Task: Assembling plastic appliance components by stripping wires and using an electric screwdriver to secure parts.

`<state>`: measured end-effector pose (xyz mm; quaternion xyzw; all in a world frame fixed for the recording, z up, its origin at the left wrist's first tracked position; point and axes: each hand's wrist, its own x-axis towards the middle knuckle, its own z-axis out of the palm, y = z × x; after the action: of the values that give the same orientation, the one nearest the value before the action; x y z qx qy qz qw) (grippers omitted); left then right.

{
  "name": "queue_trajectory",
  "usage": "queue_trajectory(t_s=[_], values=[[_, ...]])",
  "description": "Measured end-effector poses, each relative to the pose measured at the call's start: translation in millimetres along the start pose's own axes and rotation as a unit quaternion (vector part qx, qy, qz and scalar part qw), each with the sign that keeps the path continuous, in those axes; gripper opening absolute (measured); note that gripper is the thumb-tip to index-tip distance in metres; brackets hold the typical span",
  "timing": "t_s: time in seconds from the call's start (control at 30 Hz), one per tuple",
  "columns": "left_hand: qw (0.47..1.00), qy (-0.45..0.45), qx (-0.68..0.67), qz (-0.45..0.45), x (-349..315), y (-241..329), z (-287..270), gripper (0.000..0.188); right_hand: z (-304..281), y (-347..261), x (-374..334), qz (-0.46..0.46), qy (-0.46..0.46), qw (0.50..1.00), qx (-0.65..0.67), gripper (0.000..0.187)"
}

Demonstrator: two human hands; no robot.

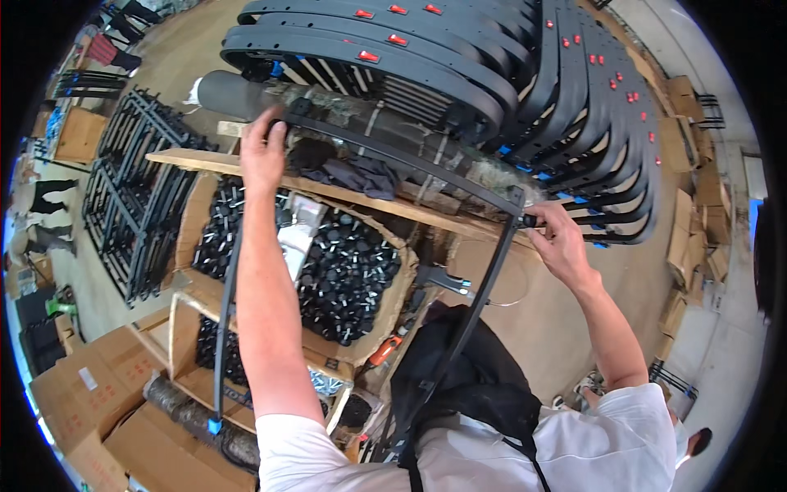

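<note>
A black metal frame is gripped at both upper corners, the left hand and right hand closed around it, above a cardboard box of black parts.

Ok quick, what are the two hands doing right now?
Left hand: closed around one top corner of the black frame.
Right hand: closed on the frame's other top corner, fingers pinching it.

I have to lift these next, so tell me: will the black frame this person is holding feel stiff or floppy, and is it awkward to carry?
The black frame probably stays stiff: its thin bars span unsagging between the left hand and right hand. Likely light for its size, being open tubing. Probably unwieldy, since it takes both arms spread wide.
</note>
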<state>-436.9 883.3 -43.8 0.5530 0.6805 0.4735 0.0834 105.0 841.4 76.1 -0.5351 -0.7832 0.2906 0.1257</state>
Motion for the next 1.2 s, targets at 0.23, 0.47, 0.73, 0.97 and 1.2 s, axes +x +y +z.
queue_trajectory(t_s=[0.23,0.47,0.73,0.97,1.2], values=[[0.985,-0.051,-0.134,-0.094,-5.5,4.4,-5.1,0.032,3.4,-4.2,-9.6,-0.028,-0.048,0.997,-0.050,0.032],[0.994,-0.039,-0.023,-0.096,-6.0,20.2,-2.7,0.028,3.4,-19.2,-6.2,-0.067,-0.072,0.984,-0.149,0.033],[0.987,-0.013,-0.039,-0.155,-4.6,25.1,1.8,0.029,14.6,-24.5,9.0,0.000,-0.062,0.965,-0.253,0.033],[0.990,0.023,-0.080,-0.115,-9.4,6.6,-4.1,0.029,15.3,-30.0,14.6,0.014,-0.115,0.959,-0.260,0.043],[0.988,-0.001,-0.081,-0.129,-8.5,11.3,-0.5,0.031,6.8,-12.7,11.2,-0.002,-0.133,0.945,-0.299,0.048]])
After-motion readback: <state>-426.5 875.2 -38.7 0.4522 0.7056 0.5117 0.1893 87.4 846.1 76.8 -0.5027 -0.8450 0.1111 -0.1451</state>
